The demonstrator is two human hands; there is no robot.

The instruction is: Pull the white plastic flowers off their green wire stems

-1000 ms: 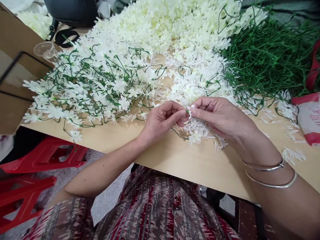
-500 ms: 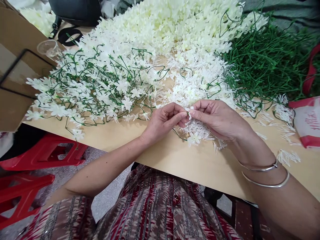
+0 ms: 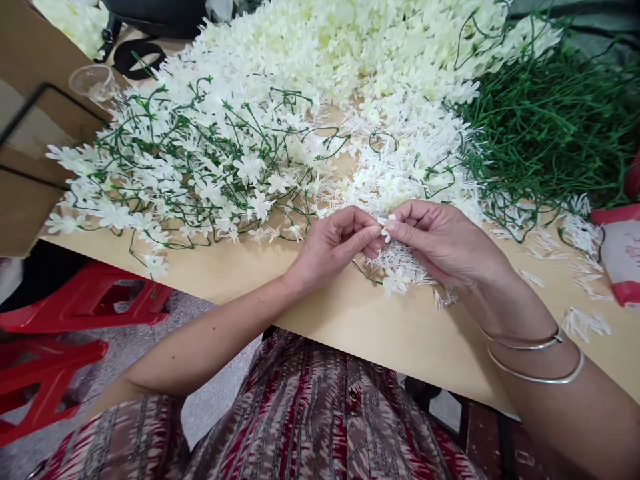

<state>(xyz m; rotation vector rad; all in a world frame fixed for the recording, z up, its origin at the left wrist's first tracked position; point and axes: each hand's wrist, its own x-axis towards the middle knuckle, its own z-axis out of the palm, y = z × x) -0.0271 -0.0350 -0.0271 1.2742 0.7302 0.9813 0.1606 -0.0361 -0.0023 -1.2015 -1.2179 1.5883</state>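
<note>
A small white artificial flower (image 3: 387,228) sits between my two hands, just above the near part of the table. My right hand (image 3: 445,243) pinches its petals between thumb and forefinger. Thumb and fingertips of my left hand (image 3: 340,243) are closed at the flower's other side, where its green stem seems to be; the fingers hide the exact grip. A thin green stem (image 3: 367,273) shows below the left fingers. Under the hands lie white spiky stamen pieces (image 3: 405,263) and a loose white flower (image 3: 396,281).
White flowers on green stems (image 3: 200,167) are heaped at left. Loose cream petals (image 3: 325,40) pile up at the back, and bare green stems (image 3: 555,127) at right. A cardboard box (image 3: 30,200), a clear plastic cup (image 3: 93,83) and a red-and-white packet (image 3: 623,257) flank them.
The view has shifted slightly. Both hands keep their pinch close together on the small flower, with hardly any visible movement.
</note>
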